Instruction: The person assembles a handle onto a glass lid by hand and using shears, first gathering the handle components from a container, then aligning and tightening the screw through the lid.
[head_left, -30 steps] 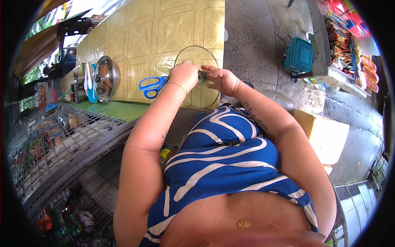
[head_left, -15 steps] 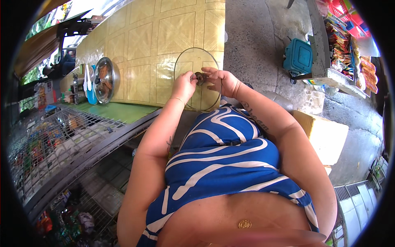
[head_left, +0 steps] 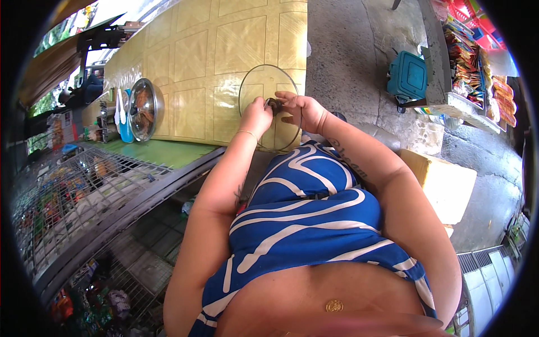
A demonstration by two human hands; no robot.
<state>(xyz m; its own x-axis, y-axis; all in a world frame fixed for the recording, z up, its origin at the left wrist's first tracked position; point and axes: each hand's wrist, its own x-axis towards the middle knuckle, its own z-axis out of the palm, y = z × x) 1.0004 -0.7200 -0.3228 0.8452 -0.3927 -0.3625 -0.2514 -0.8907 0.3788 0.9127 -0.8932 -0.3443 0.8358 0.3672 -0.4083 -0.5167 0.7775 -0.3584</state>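
A round clear glass lid (head_left: 261,83) with a thin dark rim is held up above the near right corner of the table. At its centre is a dark knob (head_left: 274,104). My left hand (head_left: 256,118) is closed, its thumb and fingertips pinching at the knob. From the other side my right hand (head_left: 307,110) reaches over the lid's right rim, fingers bent around the knob. Some of the right fingers show through the glass. Whether a small part sits between my fingertips is too small to tell.
A patterned yellow cover lies on the table (head_left: 191,56). At its left stand a covered bowl of food (head_left: 144,109) and a blue-and-white utensil (head_left: 123,118). A wire rack (head_left: 84,191) is at lower left. A teal bin (head_left: 408,76) and a pale box (head_left: 441,185) sit right.
My left hand and forearm have shifted slightly right, closer to the knob, and the hand has turned a little. The lid and my right hand stay almost in place.
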